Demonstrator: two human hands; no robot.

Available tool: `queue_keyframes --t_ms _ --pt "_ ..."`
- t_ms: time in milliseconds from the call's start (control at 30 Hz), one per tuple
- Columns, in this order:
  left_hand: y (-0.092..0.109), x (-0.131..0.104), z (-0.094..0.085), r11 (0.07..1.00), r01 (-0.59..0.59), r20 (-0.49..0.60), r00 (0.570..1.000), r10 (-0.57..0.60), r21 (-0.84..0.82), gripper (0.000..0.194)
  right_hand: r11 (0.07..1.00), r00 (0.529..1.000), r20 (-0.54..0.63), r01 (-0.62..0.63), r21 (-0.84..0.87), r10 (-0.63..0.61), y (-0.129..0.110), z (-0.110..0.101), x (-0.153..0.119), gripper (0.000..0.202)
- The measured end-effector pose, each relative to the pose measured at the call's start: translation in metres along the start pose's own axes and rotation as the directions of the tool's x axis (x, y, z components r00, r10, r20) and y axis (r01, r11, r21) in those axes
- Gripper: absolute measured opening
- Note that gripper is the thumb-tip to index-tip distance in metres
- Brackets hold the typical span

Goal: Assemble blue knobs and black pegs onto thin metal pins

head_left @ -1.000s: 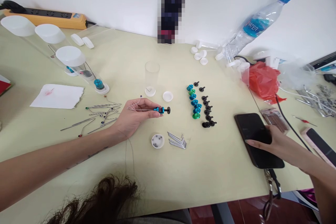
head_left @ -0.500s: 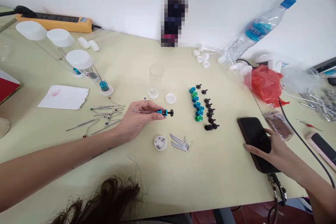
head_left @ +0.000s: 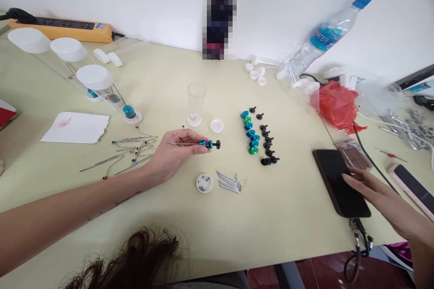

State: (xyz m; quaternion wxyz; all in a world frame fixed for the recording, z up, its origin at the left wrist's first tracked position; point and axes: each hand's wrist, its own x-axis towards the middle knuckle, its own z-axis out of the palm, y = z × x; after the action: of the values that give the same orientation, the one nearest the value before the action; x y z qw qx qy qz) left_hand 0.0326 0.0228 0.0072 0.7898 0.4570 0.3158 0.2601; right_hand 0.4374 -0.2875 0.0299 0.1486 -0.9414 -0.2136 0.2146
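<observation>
My left hand pinches a small blue metal part with a black disc-ended piece on its right end and a bent thin wire running back over the hand. At the right, my right hand has its fingers apart, resting over the right edge of a black phone that lies on the table. Between the hands stand a column of blue and green parts and a column of black parts. Nearer me are a white cap with tiny pieces and several hex keys.
Metal rods lie left beside torn paper. Capped clear tubes stand behind them, near a yellow power strip. A water bottle leans at the back right by a red bag.
The phone's near end has swung rightward, and my right hand has loosened from around it, its fingers now at the right edge. My left hand keeps the blue part. The view has shifted slightly.
</observation>
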Motion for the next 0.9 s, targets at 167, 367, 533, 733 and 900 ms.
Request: queue_keyframes --t_ms 167,367,533,733,900 --pt "-0.001 0.000 0.000 1.000 -0.017 -0.001 1.000 0.017 -0.007 0.021 0.976 0.992 0.125 -0.052 0.211 0.026 0.020 -0.014 0.002 0.061" --pt "-0.002 0.001 -0.001 1.000 -0.028 0.009 1.000 0.028 -0.004 0.020 0.920 0.989 0.150 -0.073 0.386 0.016 0.023 -0.010 -0.013 0.069" --pt "-0.002 0.001 0.000 1.000 -0.022 -0.009 1.000 0.022 0.010 0.021 0.929 0.991 0.132 -0.040 0.368 -0.009 0.020 -0.009 -0.019 0.068" --pt "-0.001 0.001 0.001 1.000 -0.018 -0.020 1.000 0.018 0.017 0.022 0.969 0.983 0.152 0.061 0.238 -0.099 0.032 -0.010 -0.011 0.073" --pt "-0.002 0.001 0.000 1.000 -0.024 -0.017 1.000 0.024 0.010 0.023 0.966 0.984 0.139 0.072 0.250 -0.110 0.030 -0.008 -0.012 0.070"
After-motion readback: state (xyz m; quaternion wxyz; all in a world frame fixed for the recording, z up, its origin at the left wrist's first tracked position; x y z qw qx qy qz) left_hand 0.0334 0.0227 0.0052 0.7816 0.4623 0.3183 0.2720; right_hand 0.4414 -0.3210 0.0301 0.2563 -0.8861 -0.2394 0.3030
